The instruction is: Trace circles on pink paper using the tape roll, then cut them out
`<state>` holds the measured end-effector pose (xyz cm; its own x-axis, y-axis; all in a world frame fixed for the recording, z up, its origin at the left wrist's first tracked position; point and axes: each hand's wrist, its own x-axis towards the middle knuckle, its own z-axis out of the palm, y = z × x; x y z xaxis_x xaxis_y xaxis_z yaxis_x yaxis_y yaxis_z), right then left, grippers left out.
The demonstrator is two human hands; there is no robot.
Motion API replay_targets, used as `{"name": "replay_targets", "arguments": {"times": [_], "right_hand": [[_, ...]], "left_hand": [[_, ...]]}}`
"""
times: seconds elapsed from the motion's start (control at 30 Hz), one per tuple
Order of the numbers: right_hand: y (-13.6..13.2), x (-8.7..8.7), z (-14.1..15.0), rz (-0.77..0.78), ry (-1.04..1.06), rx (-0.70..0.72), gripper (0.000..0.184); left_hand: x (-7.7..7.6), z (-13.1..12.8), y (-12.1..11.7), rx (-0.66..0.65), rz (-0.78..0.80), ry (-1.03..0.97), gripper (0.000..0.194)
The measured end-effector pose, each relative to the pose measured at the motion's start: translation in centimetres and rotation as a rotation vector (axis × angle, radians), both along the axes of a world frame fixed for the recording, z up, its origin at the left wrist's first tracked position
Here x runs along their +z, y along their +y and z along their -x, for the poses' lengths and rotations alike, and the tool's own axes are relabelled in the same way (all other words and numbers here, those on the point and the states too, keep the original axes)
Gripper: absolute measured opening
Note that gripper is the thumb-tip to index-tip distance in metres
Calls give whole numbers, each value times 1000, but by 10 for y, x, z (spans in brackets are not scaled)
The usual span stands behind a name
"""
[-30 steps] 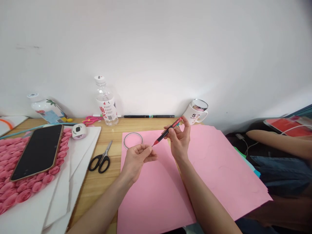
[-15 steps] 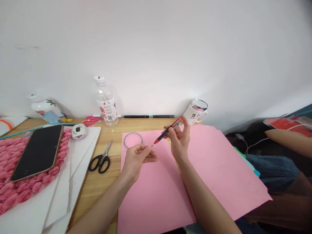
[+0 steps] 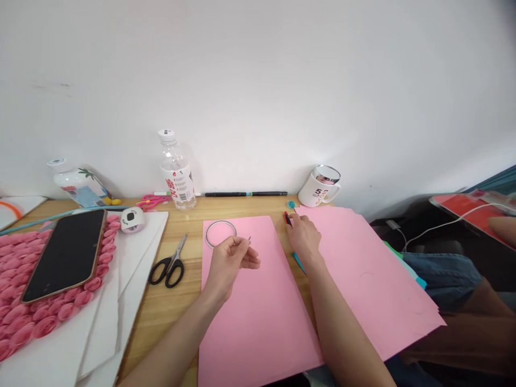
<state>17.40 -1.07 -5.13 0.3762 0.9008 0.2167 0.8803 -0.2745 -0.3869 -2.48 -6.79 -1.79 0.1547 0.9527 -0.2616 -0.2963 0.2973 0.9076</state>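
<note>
My left hand hovers over the left pink paper sheet, its fingers pinched on a thin dark lead whose tip sticks up. My right hand lies low at the gap between the two pink sheets, fingers closed around a red mechanical pencil of which only the end shows. A clear tape ring lies on the left sheet just beyond my left hand. A second stack of pink sheets spreads to the right.
Black-handled scissors lie left of the sheet. A phone rests on a pink rosette board. A water bottle, a white mug, a black pen and pink scissors stand by the wall. Another person's leg is at the right.
My right hand has dropped from mid-air to the table with the red pencil, away from my left hand. The left hand stays pinched in place. The view shifted slightly.
</note>
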Motion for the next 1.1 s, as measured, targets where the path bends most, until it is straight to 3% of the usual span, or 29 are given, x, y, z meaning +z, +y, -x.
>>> {"name": "replay_targets", "arguments": {"times": [0.07, 0.13, 0.23, 0.3, 0.53, 0.6, 0.73, 0.8, 0.97, 1.1], "right_hand": [[-4, 6, 7, -142, 201, 112, 17], [-11, 12, 17, -215, 526, 360, 15], [-25, 22, 33, -95, 887, 688, 16], [-34, 26, 41, -17, 956, 752, 17], [-45, 30, 42, 18, 859, 698, 16], [-47, 28, 37, -11, 801, 645, 19], [-60, 19, 23, -82, 671, 427, 21], [-71, 11, 18, -92, 605, 387, 21], [-97, -18, 19, -102, 470, 468, 18], [-103, -35, 21, -21, 613, 464, 21]], "left_hand": [[0, 0, 0, 2, -2, 2, 31], [-1, 0, 1, 3, -3, 6, 31], [-2, 0, 2, -2, -18, 20, 29], [-2, 0, 2, -16, -34, 43, 28], [-7, -1, 1, -149, -87, 211, 27], [-10, 4, 5, -103, -198, 432, 22], [-17, 26, 20, 76, -583, 1068, 19], [-20, 40, 27, 49, -600, 1244, 23], [-27, 60, 35, -104, -610, 1428, 14], [-34, 62, 34, -145, -616, 1440, 5]]}}
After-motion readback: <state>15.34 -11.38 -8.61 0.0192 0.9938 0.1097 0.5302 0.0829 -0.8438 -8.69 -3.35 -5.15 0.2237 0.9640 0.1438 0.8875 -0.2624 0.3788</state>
